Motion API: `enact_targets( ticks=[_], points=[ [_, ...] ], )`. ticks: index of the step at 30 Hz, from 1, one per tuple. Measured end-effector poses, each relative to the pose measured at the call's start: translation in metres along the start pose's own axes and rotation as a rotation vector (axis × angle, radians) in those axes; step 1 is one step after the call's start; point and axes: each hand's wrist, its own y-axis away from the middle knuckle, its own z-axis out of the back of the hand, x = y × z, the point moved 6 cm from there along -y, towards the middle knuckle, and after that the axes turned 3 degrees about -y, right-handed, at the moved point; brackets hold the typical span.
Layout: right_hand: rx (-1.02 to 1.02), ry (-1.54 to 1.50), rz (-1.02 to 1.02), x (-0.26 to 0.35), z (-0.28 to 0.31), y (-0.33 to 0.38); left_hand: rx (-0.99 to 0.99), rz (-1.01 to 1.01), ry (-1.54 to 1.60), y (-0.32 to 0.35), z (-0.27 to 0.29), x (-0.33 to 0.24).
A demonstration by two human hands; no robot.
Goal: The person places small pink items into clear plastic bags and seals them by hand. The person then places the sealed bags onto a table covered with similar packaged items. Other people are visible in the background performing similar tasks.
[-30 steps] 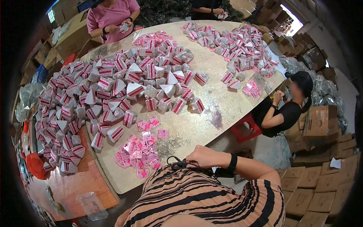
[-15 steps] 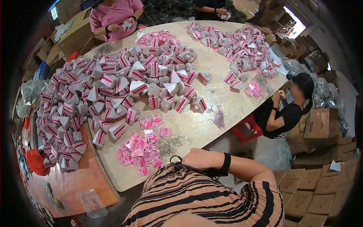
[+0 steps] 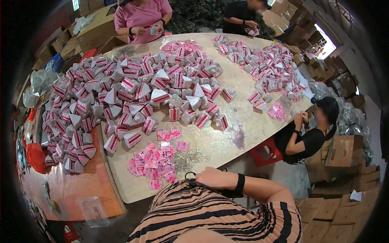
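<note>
- The tabletop (image 3: 247, 133) carries a big heap of small pink-striped boxes (image 3: 133, 93) toward ten o'clock.
- The right hand (image 3: 212, 178) rests bent at the tabletop's near edge, fingers curled on a dark loop (image 3: 190, 176); grip unclear.
- Pink labels (image 3: 156, 164) lie at nine o'clock of it.
- The left hand is out of sight.

packets (image 3: 156, 166) before boxes (image 3: 133, 93) — on table (image 3: 227, 141)
</note>
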Motion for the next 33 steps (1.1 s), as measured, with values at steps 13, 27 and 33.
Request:
enact_targets(
  ticks=[13, 27, 33],
  points=[
    [-0.021, -0.23, 0.05, -0.003, -0.004, -0.004, -0.009, 0.022, 0.014, -0.001, 0.003, 0.002],
    [-0.268, -0.453, 0.133, -0.017, -0.01, 0.025, -0.001, 0.029, 0.017, 0.007, 0.003, 0.004],
    [-0.057, -0.37, -0.101, -0.004, 0.001, 0.05, 0.033, 0.045, 0.005, 0.037, 0.003, 0.007]
  ],
)
